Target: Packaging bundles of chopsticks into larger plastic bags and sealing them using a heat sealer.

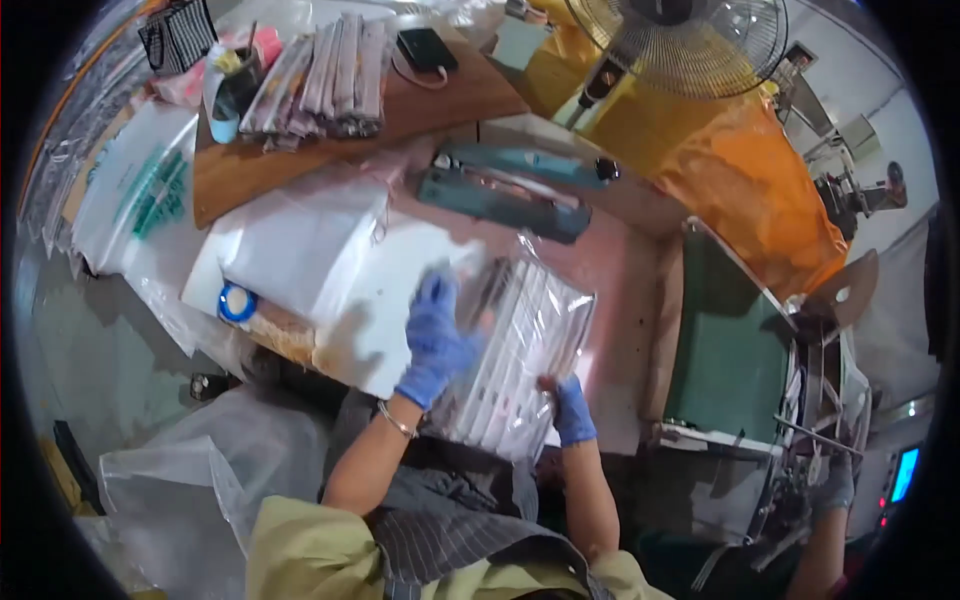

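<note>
Clear plastic bag of long whitish strips (525,335) is at centre frame, probably light, slippery, best gripped by both sides; blue-gloved right hand (572,409) grasps its right edge, blue-gloved left hand (438,345) blurred, hold unclear.

Glossy plastic bag (538,335), smooth wooden tabletop (440,103), metal fan guard (735,60)

A pale bench (625,285), pinkish toward its right side, fills the middle, with a raised border (662,330) along its right edge. A brown wooden board (475,95) spans its far left corner. Grey floor (130,335) shows at left. Beyond stand a wire-caged fan (690,45) and orange sheeting (765,175); a screen (904,475) glows blue at far right.
</note>
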`<state>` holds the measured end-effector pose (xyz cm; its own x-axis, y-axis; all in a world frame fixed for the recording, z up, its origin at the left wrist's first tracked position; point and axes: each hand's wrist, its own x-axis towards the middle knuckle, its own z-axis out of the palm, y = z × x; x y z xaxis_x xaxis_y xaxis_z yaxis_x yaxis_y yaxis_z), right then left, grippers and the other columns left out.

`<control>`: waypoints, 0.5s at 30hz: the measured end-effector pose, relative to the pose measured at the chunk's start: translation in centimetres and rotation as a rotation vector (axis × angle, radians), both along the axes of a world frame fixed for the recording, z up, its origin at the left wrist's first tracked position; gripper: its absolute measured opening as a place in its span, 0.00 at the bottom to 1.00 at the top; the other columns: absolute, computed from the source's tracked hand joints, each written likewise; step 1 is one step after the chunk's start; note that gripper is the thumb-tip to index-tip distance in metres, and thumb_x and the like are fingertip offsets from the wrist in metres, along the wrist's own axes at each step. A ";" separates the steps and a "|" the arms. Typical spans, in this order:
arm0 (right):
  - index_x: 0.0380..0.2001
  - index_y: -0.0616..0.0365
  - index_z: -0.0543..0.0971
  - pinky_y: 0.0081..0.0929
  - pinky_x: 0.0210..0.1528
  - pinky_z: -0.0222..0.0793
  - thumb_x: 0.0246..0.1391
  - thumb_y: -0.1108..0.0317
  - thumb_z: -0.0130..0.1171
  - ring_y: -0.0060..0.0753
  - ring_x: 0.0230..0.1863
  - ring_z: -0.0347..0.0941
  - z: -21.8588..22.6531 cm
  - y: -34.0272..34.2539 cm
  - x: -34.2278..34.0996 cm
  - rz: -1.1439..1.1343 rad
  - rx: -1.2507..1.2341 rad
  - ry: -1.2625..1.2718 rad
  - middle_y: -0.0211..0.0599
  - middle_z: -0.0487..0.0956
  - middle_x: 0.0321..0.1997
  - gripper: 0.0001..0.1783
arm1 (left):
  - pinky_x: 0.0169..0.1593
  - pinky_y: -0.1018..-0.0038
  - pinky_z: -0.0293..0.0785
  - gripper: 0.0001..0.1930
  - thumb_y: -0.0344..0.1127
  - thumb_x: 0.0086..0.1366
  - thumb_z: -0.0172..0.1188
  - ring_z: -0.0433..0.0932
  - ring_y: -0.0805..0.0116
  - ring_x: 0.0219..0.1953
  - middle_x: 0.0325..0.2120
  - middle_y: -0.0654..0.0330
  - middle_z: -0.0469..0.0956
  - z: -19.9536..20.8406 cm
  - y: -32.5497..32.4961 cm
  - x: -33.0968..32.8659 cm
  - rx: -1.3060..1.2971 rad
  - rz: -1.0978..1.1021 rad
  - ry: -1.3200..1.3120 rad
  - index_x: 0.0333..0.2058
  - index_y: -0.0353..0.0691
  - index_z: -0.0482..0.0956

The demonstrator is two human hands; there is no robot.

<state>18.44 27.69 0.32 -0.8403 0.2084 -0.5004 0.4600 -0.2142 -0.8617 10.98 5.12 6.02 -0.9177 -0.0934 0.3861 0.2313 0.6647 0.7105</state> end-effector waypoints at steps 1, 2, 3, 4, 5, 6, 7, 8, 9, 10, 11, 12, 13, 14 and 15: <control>0.30 0.61 0.73 0.23 0.33 0.67 0.38 0.66 0.59 0.27 0.28 0.70 0.3 -0.5 0.3 0.031 0.005 -0.025 0.30 0.73 0.24 0.13 | 0.50 0.62 0.62 0.32 0.47 0.48 0.60 0.66 0.49 0.46 0.41 0.46 0.68 -2.5 -0.1 2.8 0.149 -0.093 -0.161 0.49 0.34 0.64; 0.30 0.61 0.73 0.23 0.33 0.67 0.38 0.66 0.59 0.26 0.28 0.70 0.7 -1.0 0.7 0.054 -0.021 0.003 0.29 0.72 0.24 0.13 | 0.48 0.62 0.64 0.32 0.48 0.48 0.60 0.69 0.48 0.44 0.41 0.44 0.68 -3.3 0.2 6.0 0.318 -0.128 -0.406 0.48 0.34 0.64; 0.30 0.61 0.73 0.23 0.33 0.67 0.38 0.67 0.59 0.26 0.27 0.69 1.1 -1.1 0.4 0.111 -0.049 0.034 0.29 0.72 0.24 0.14 | 0.48 0.62 0.64 0.32 0.48 0.48 0.60 0.69 0.48 0.44 0.41 0.44 0.68 -3.7 0.5 8.2 0.344 -0.043 -0.413 0.48 0.34 0.64; 0.32 0.61 0.72 0.21 0.33 0.67 0.37 0.67 0.58 0.25 0.28 0.68 1.4 -1.2 0.6 0.131 -0.002 0.026 0.29 0.70 0.24 0.16 | 0.47 0.62 0.65 0.31 0.49 0.49 0.60 0.69 0.48 0.43 0.41 0.44 0.68 -4.0 0.4 10.1 0.203 -0.051 -0.306 0.48 0.35 0.64; 0.36 0.61 0.71 0.23 0.31 0.67 0.35 0.68 0.59 0.26 0.29 0.68 1.0 -0.1 0.9 0.209 0.037 -0.001 0.32 0.72 0.28 0.20 | 0.46 0.62 0.66 0.31 0.49 0.50 0.59 0.70 0.47 0.42 0.40 0.45 0.69 -4.1 0.1 11.4 0.047 -0.059 -0.211 0.48 0.36 0.64; 0.39 0.62 0.70 0.24 0.32 0.68 0.34 0.69 0.59 0.28 0.31 0.69 1.0 0.6 1.0 0.294 0.130 -0.018 0.34 0.72 0.31 0.23 | 0.46 0.63 0.67 0.30 0.48 0.50 0.59 0.70 0.48 0.43 0.42 0.46 0.68 -2.5 -1.0 12.3 0.125 -0.098 -0.343 0.48 0.36 0.64; 0.42 0.63 0.68 0.26 0.33 0.70 0.34 0.69 0.60 0.29 0.32 0.70 1.8 -0.1 0.8 0.380 0.221 -0.027 0.36 0.73 0.34 0.26 | 0.47 0.65 0.67 0.29 0.47 0.51 0.59 0.69 0.48 0.44 0.43 0.47 0.68 -0.1 -2.3 13.2 0.217 -0.136 -0.469 0.48 0.37 0.64; 0.44 0.63 0.68 0.28 0.35 0.71 0.33 0.69 0.61 0.31 0.34 0.71 4.2 -2.9 1.2 0.399 0.058 0.126 0.37 0.73 0.35 0.29 | 0.45 0.65 0.68 0.27 0.45 0.49 0.61 0.70 0.50 0.44 0.42 0.48 0.69 0.9 -3.3 14.5 0.184 -0.070 -0.326 0.46 0.38 0.67; 0.46 0.64 0.67 0.29 0.36 0.72 0.32 0.68 0.63 0.33 0.35 0.72 6.9 -5.7 2.0 0.386 -0.115 0.266 0.38 0.73 0.37 0.32 | 0.45 0.65 0.68 0.27 0.45 0.49 0.61 0.70 0.50 0.44 0.42 0.48 0.69 2.8 -5.1 16.3 0.183 -0.001 -0.332 0.46 0.38 0.67; 0.48 0.64 0.66 0.30 0.39 0.73 0.30 0.65 0.67 0.33 0.37 0.72 8.9 -7.4 1.9 0.488 -0.168 0.278 0.37 0.73 0.40 0.38 | 0.44 0.65 0.69 0.23 0.43 0.49 0.61 0.71 0.51 0.42 0.40 0.49 0.70 6.1 -6.8 18.0 0.141 0.007 -0.153 0.42 0.39 0.70; 0.48 0.64 0.66 0.28 0.39 0.72 0.26 0.61 0.70 0.32 0.37 0.72 10.2 -8.8 1.7 0.604 -0.024 0.288 0.37 0.72 0.41 0.41 | 0.43 0.66 0.69 0.19 0.41 0.48 0.61 0.72 0.53 0.40 0.38 0.51 0.71 9.3 -8.7 19.7 0.092 0.005 0.024 0.39 0.40 0.72; 0.48 0.64 0.66 0.27 0.40 0.71 0.25 0.60 0.71 0.32 0.38 0.71 12.4 -10.6 1.9 0.666 0.044 0.366 0.36 0.72 0.41 0.43 | 0.41 0.65 0.70 0.14 0.38 0.49 0.60 0.72 0.55 0.39 0.37 0.52 0.72 12.0 -11.3 21.5 0.024 0.053 0.123 0.36 0.41 0.74; 0.49 0.64 0.66 0.27 0.42 0.70 0.24 0.59 0.72 0.32 0.40 0.71 14.4 -12.8 1.9 0.716 0.109 0.447 0.36 0.72 0.42 0.44 | 0.39 0.65 0.70 0.10 0.34 0.49 0.59 0.72 0.57 0.37 0.35 0.54 0.72 14.5 -14.2 23.8 -0.051 0.093 0.220 0.33 0.42 0.75; 0.46 0.64 0.67 0.27 0.40 0.70 0.23 0.62 0.72 0.31 0.37 0.71 16.0 -15.3 1.7 0.718 0.058 0.610 0.36 0.72 0.39 0.42 | 0.40 0.66 0.71 0.09 0.30 0.46 0.61 0.72 0.57 0.40 0.36 0.54 0.72 17.4 -16.4 26.6 -0.278 0.435 -0.065 0.30 0.41 0.76; 0.44 0.65 0.68 0.28 0.38 0.70 0.23 0.64 0.72 0.30 0.35 0.72 17.7 -17.8 1.8 0.730 -0.009 0.773 0.35 0.73 0.35 0.39 | 0.43 0.67 0.70 0.10 0.29 0.44 0.63 0.71 0.54 0.42 0.39 0.53 0.72 15.5 -20.8 29.7 -0.887 0.731 0.258 0.28 0.41 0.76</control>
